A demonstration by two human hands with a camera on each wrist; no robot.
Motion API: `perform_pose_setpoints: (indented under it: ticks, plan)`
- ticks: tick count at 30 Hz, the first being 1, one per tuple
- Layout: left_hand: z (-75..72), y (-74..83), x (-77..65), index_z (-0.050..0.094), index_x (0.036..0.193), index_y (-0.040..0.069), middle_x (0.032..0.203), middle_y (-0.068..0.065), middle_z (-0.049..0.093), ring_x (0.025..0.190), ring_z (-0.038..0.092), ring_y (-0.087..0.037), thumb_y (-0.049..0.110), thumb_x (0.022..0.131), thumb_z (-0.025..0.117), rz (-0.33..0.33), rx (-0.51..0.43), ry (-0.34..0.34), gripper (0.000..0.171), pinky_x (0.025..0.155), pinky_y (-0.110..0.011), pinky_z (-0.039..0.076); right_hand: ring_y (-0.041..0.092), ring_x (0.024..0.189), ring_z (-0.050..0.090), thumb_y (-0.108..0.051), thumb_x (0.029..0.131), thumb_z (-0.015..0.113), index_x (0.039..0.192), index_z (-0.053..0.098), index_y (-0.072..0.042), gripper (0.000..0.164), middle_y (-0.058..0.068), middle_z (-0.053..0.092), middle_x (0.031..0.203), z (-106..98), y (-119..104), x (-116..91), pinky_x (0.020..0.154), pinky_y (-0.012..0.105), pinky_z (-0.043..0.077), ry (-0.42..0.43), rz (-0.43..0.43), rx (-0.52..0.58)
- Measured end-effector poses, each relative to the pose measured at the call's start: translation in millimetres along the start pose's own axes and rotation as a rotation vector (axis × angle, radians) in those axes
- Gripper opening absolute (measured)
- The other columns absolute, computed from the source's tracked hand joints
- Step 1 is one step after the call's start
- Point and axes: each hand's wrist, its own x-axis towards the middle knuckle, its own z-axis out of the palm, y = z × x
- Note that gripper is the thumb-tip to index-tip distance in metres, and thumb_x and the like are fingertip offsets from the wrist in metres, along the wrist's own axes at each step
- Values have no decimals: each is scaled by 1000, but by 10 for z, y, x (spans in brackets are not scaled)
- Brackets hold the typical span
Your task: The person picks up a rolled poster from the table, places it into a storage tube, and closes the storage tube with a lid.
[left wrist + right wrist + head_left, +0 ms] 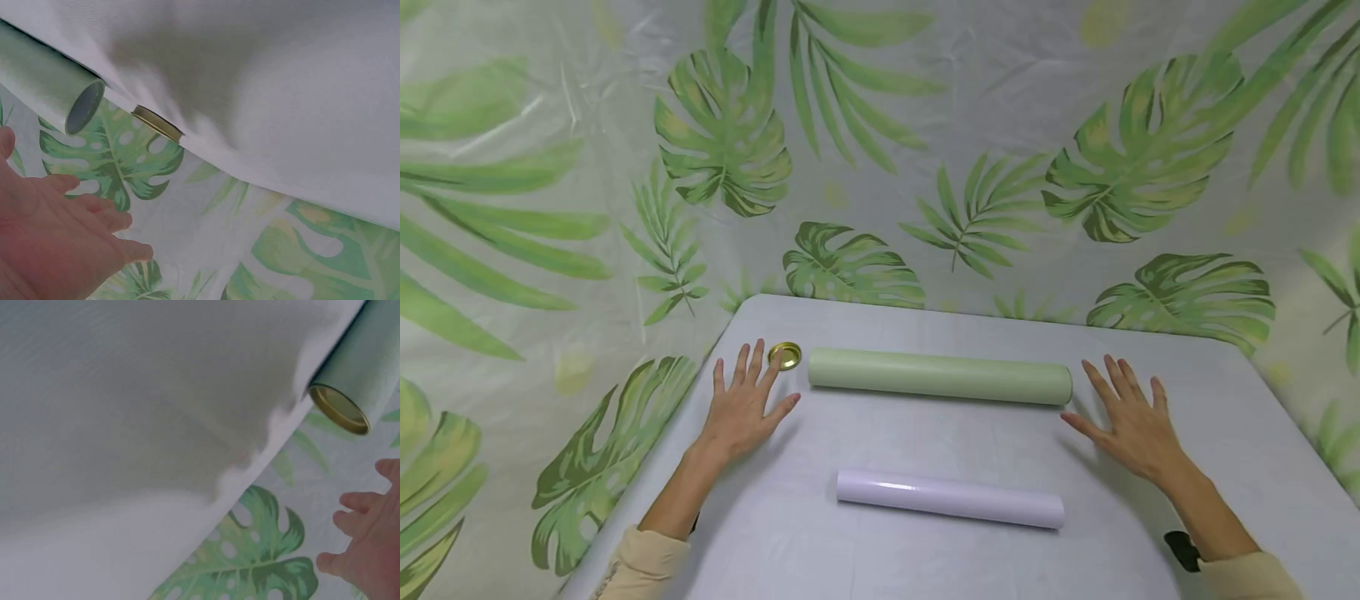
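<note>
A long pale green tube (pixel 940 377) lies sideways on the white table. In the left wrist view its near end shows hollow; a gold cap (pixel 340 411) closes its other end in the right wrist view. A round gold lid (pixel 786 356) lies beside the hollow end. Closer to the front is a shorter pale lilac roll (pixel 950 498), roughly parallel to the tube. My left hand (pixel 741 412) hovers with spread fingers by the lid, its index fingertip overlapping it in the head view. My right hand (pixel 1131 425), fingers also spread, hovers off the capped end. Both hands hold nothing.
The white table (pixel 820 554) has rounded far corners. Behind it and to the sides hangs a pale sheet (pixel 865 125) printed with green leaves. Light sleeves (pixel 643 562) cover the forearms, and a dark band (pixel 1182 550) shows at the right wrist.
</note>
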Motion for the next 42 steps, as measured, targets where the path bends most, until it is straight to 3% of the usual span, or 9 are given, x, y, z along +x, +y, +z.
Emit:
perform_pose_setpoints:
  ticks: [3, 12, 22, 33, 42]
  plan:
    - [3, 53, 14, 31, 163, 7, 172, -24, 15, 159, 13, -46, 49, 102, 58, 27, 11, 14, 79, 122, -75, 4, 43, 160, 13, -59, 95, 64, 167, 18, -19, 94, 25, 16, 171, 20, -36, 45, 118, 77, 1, -15, -3, 11]
    - [97, 241, -2, 25, 166, 15, 174, -18, 9, 161, 9, -43, 53, 101, 57, 96, -8, -16, 82, 123, -72, 2, 44, 159, 15, -60, 95, 64, 167, 19, -19, 94, 28, 20, 169, 62, -125, 160, 118, 78, 2, -20, -17, 16]
    - [135, 495, -50, 34, 163, 16, 173, -16, 20, 161, 15, -39, 55, 99, 59, 250, -36, -15, 79, 123, -73, 10, 45, 158, 15, -61, 95, 64, 166, 25, -16, 93, 29, 23, 168, 160, -187, 236, 118, 78, 6, -44, -15, 36]
    - [191, 687, -131, 32, 164, 25, 174, -16, 15, 161, 10, -45, 57, 99, 60, 385, -226, -200, 78, 122, -75, 3, 46, 156, 21, -60, 93, 67, 164, 30, -14, 93, 30, 28, 166, 255, -269, 330, 117, 77, 11, -3, -63, 38]
    - [273, 799, -206, 37, 162, 27, 174, -16, 16, 160, 12, -46, 61, 95, 64, 485, -268, -282, 80, 120, -78, 6, 47, 156, 23, -59, 92, 69, 162, 34, -12, 92, 30, 30, 165, 313, -348, 443, 118, 75, 12, 0, -84, 36]
